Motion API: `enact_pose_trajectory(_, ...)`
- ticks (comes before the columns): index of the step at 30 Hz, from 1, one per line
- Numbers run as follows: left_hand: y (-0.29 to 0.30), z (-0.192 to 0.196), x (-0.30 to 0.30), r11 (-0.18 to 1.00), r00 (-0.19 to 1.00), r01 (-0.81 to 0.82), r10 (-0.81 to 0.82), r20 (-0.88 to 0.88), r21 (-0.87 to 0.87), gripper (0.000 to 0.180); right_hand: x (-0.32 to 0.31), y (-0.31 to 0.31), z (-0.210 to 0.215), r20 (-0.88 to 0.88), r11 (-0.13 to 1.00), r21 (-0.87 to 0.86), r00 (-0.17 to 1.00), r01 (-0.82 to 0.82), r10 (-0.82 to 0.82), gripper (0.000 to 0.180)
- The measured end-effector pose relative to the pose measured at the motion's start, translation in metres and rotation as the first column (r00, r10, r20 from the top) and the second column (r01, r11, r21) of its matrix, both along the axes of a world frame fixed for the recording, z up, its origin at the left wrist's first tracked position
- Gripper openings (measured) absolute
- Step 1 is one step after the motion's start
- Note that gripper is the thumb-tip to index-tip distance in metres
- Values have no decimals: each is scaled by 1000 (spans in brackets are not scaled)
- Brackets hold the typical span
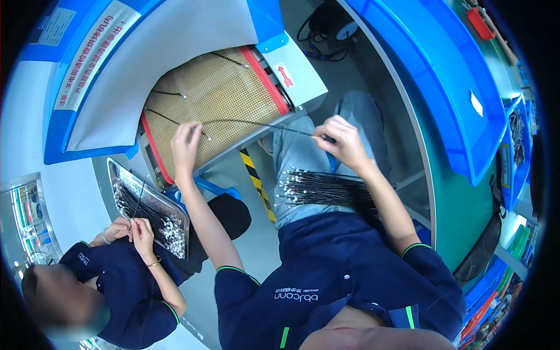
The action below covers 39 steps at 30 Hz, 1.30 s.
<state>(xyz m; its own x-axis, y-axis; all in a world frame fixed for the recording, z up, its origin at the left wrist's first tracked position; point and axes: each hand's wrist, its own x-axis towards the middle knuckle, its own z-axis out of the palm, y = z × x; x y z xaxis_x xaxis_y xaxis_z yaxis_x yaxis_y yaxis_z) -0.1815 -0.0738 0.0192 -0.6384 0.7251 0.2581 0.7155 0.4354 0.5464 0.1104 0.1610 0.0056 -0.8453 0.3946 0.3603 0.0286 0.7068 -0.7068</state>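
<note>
A thin black cable (251, 121) stretches between my two hands, above the front edge of a tan mesh conveyor belt (216, 84). My left hand (186, 144) pinches its left end over the belt. Fingers of my right hand (345, 143) are closed around the other end, over my thigh; a dark bit shows under them. Across my lap lies a bundle of black cables (332, 189) with small white connectors. Several similar cables rest on the belt, one a short black cable (162, 115) just beside my left hand.
A blue-and-white machine hood (157, 41) arches over the belt. At left, a co-worker's hands (137, 233) handle a cable by a metal tray (185, 233) of cables. A large blue bin (449, 87) stands on the green table (461, 210) at right.
</note>
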Motion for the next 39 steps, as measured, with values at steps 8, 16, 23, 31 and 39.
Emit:
enact_pose_trajectory(8,37,-21,-108,993,995,97,-99,-28,-67,14,-75,-26,-36,-99,979,50,977,196,-190,14)
enact_pose_trajectory(16,62,-45,-143,962,966,212,-233,-112,-175,19,-87,-30,-41,-27,953,133,962,272,-271,20)
enact_pose_trajectory(23,61,-19,-107,996,979,92,-91,-182,-4,31,-10,-11,-17,177,989,-105,981,101,-81,23)
enact_pose_trajectory(31,42,-21,81,968,980,-37,-14,197,250,24,94,-7,-33,671,974,-217,715,-61,195,16)
enact_pose_trajectory(39,31,-70,183,966,804,259,-220,553,7,26,89,-6,-16,645,918,-392,728,57,230,13)
